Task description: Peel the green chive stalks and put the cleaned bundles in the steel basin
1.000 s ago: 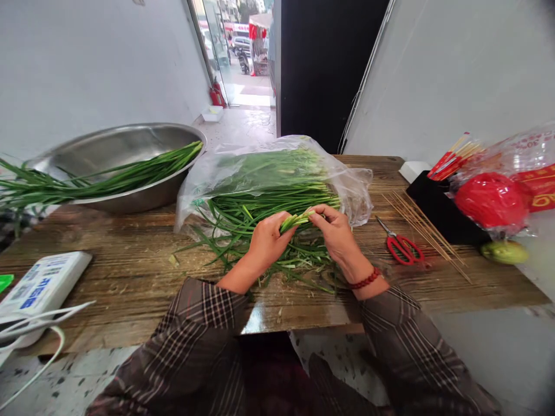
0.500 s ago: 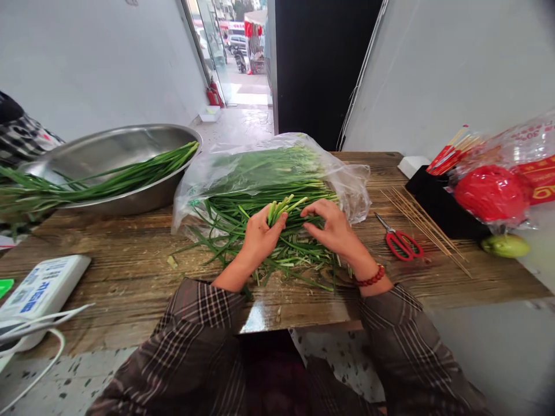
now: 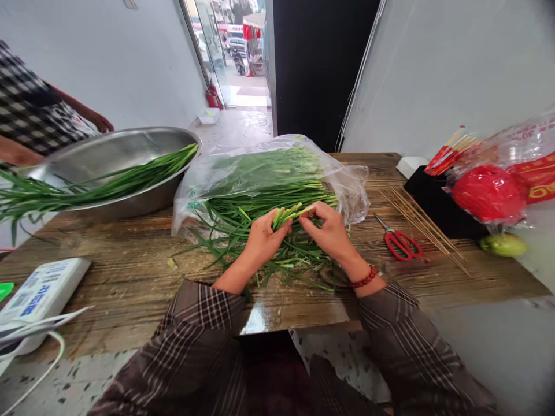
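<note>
My left hand [image 3: 267,236] is closed around a small bunch of garlic chives [image 3: 284,216], their pale green stem ends pointing up and right. With thumb and fingers pinched, my right hand [image 3: 326,229] grips the end of one stem that sticks out from this bunch. Behind both hands lies a large heap of chives [image 3: 269,196], partly inside a clear plastic bag [image 3: 243,159]. Loose trimmings and bent leaves [image 3: 299,254] are scattered on the wooden table [image 3: 130,289] under my hands.
A steel basin [image 3: 130,138] holding more chives stands at the left, a co-worker's hand [image 3: 102,122] near its rim. Red-handled scissors [image 3: 401,244], bamboo skewers [image 3: 418,222] and a black box [image 3: 442,202] lie right. A white device [image 3: 47,289] with cables sits front left.
My right hand has moved left and closed on a stem end at the bunch. At the far left, the co-worker has come further into view, beside the basin.
</note>
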Motion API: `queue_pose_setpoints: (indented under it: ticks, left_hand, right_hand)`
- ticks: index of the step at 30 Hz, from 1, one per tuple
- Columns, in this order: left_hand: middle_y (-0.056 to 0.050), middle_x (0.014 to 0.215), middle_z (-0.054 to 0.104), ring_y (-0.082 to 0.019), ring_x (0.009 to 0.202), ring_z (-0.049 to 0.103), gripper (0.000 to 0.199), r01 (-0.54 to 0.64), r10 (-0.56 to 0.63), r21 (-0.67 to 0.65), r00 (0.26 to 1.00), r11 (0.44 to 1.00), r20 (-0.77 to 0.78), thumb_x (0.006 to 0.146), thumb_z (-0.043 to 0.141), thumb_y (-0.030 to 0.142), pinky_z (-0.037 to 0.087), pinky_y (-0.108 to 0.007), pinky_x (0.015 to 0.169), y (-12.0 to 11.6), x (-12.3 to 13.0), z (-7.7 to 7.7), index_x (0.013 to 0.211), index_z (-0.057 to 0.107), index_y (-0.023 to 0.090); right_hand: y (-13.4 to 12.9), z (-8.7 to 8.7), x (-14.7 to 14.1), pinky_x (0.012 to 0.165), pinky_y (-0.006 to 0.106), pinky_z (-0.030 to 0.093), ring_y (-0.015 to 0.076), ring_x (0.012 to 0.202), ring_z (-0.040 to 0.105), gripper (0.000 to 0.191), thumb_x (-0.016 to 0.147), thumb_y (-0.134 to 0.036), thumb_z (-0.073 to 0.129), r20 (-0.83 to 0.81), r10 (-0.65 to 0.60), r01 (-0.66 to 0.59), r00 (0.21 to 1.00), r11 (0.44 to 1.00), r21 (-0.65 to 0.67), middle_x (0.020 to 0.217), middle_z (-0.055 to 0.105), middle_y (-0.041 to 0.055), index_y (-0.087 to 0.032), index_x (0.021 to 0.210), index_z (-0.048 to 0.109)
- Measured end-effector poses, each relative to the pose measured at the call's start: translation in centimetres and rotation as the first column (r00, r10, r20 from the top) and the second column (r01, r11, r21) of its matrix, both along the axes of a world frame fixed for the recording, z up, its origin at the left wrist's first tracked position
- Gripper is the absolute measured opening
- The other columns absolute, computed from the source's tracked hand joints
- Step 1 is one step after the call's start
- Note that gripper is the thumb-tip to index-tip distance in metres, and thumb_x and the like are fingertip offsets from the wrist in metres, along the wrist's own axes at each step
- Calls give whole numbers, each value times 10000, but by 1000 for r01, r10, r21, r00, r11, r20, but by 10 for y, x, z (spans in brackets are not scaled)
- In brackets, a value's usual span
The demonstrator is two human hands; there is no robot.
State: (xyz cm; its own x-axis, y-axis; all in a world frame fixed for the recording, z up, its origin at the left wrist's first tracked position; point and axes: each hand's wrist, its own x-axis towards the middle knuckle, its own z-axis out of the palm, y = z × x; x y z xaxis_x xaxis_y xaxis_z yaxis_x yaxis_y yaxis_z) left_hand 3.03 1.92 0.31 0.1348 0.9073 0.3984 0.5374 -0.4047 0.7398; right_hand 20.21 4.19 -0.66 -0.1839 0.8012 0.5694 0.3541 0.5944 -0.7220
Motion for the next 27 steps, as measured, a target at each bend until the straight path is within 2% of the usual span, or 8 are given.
queue_pose_setpoints:
  ticks: [4,9,12,14,17,20,23,27]
  left_hand:
    - [-12,728,645,-142,692,569,286,5,-6,-12,998,1000,-63,907,498,331,445,-247,698,0,-1,0,704,612,165]
    - [-15,827,679,-157,776,600,187,40,-38,16,994,999,-102,891,518,320,456,-254,740,3,-1,-7,872,636,176]
    - [-27,866,692,-166,815,615,192,60,-57,24,990,998,-129,896,515,321,455,-263,764,5,-1,-12,876,641,177]
    - [-28,860,689,-165,809,614,190,76,-72,22,986,997,-152,897,518,319,448,-265,757,5,0,-13,872,640,176]
    - [-11,763,657,-146,721,588,200,100,-99,-1,984,995,-151,894,521,311,433,-256,698,2,0,-9,797,624,170]
    - [-8,696,630,-135,669,574,283,93,-94,-6,994,996,-47,905,511,334,434,-254,669,0,-2,0,693,597,167]
    - [-15,684,642,-132,670,596,314,41,-42,10,987,999,155,914,519,373,467,-258,696,0,-6,9,697,609,165]
    - [21,631,611,-106,591,584,259,-49,14,60,877,997,480,891,577,429,491,-250,655,4,-14,18,848,619,177]
  right_hand:
    - [0,3,3,694,280,427,133,711,532,99,832,-243,546,-137,-115,110,984,993,-42,743,584,0,-194,752,577]
    - [0,6,9,729,284,447,139,760,567,160,876,-318,544,-222,-67,49,973,995,-85,788,624,12,-194,802,613]
    - [0,4,10,792,300,462,148,840,588,224,922,-379,493,-271,-90,70,958,994,-81,866,646,28,-201,879,622]
    - [0,1,9,799,301,465,147,870,588,210,920,-392,498,-264,-106,92,959,994,-65,921,639,32,-210,939,601]
    - [2,-3,4,773,294,472,145,885,594,261,854,-389,610,-186,-56,45,981,997,-59,995,633,33,-227,1053,560]
    - [5,-6,5,760,289,489,138,862,604,312,854,-413,611,-226,-82,65,971,994,-83,990,639,30,-237,1101,539]
    - [11,-5,13,745,289,505,133,814,614,270,931,-460,469,-324,-189,155,927,980,-125,910,654,27,-225,986,591]
    - [16,-6,21,758,311,508,150,796,632,337,937,-444,458,-296,-219,198,930,975,-99,815,683,26,-208,804,659]
